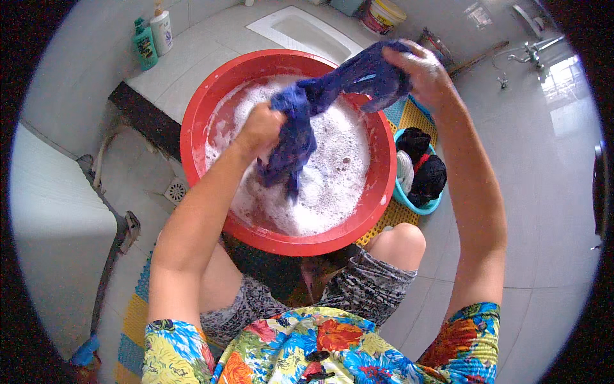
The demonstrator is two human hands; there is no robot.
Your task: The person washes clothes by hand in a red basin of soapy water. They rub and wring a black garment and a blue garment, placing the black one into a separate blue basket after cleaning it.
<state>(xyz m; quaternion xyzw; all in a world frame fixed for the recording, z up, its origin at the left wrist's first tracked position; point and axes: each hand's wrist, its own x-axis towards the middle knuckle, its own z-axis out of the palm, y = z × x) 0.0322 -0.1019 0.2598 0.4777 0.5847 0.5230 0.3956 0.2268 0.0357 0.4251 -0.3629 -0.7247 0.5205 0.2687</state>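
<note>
A wet dark-blue cloth (331, 91), its exact kind hard to tell, is stretched between my two hands above a large red plastic basin (192, 120). My left hand (264, 126) is closed in a fist around its bunched part, over the basin's left half. From there a loose end hangs down to the foam. Farther up and right, my right hand (419, 67) grips the other end, raised past the basin's far right rim. White soapy foam (331, 182) covers the water in the basin.
A turquoise basket (424, 209) holding dark and pale fabric stands against the basin's right side. Two pump bottles (145, 45) are on the tiled ledge at far left. Behind lie a squat toilet (307, 30) and a bucket (383, 17). A wall tap (532, 54) projects at right.
</note>
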